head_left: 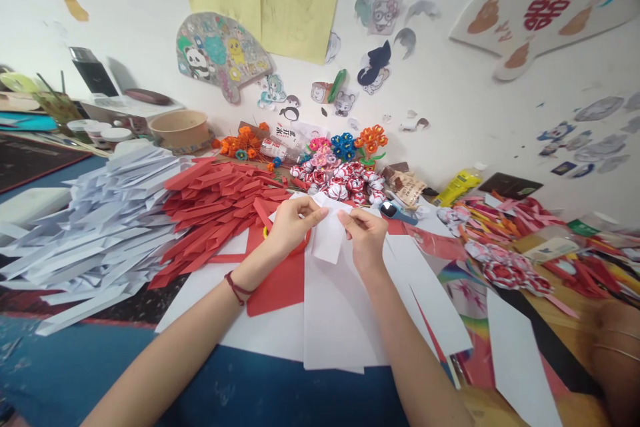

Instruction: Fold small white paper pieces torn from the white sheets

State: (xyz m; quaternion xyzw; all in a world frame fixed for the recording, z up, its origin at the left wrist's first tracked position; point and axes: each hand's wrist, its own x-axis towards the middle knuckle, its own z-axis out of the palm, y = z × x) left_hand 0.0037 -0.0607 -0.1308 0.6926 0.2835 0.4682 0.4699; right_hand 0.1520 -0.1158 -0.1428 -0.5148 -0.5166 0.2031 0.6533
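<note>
Between my two hands is a small piece of white paper (329, 240), held up over the middle of the table. My left hand (295, 223) pinches its upper left side between thumb and fingers. On the opposite side, my right hand (366, 233) grips the upper right edge the same way. Beneath them lie large white paper sheets (345, 320) and a red paper sheet (277, 290). Something yellow and orange, perhaps scissor handles, shows partly behind my left hand.
Piles of folded white paper strips (100, 227) and folded red paper strips (225, 203) lie to the left. Red-and-white paper flowers (345, 180) sit at the back, near a wooden-looking tub (179, 130). Another person's arm (617, 347) shows at the right edge, by a yellow bottle (460, 185).
</note>
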